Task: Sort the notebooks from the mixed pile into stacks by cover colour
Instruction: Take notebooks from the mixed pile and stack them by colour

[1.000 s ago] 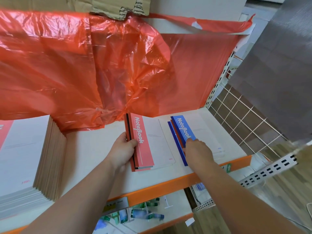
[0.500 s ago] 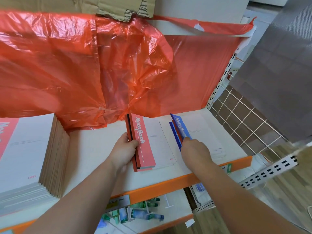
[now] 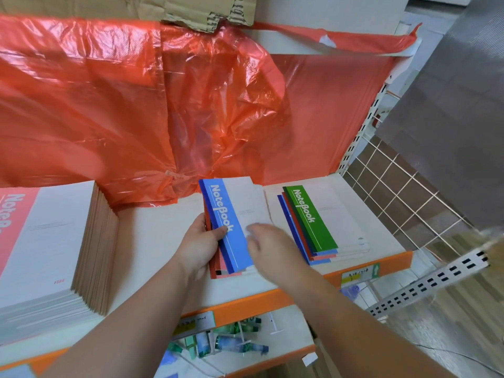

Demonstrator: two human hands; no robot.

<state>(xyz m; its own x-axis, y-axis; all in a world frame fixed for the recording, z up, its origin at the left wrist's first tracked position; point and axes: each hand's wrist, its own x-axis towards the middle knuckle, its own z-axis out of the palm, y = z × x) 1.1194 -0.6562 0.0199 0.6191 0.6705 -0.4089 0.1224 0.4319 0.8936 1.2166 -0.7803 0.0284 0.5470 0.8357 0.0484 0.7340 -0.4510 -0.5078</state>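
The left hand (image 3: 200,245) grips the spine edge of a small pile (image 3: 218,271) on the shelf (image 3: 163,233), thumb on the blue notebook (image 3: 227,227) that tops red ones. The right hand (image 3: 268,245) hovers blurred; I cannot tell how its fingers stand. The green notebook (image 3: 309,216) tops the mixed pile just beside. Blue left on red would spoil the sorting, and a shove near the shelf edge could tip the pile off.

Red plastic sheet (image 3: 109,110) drapes behind an orange-edged shelf (image 3: 245,304).
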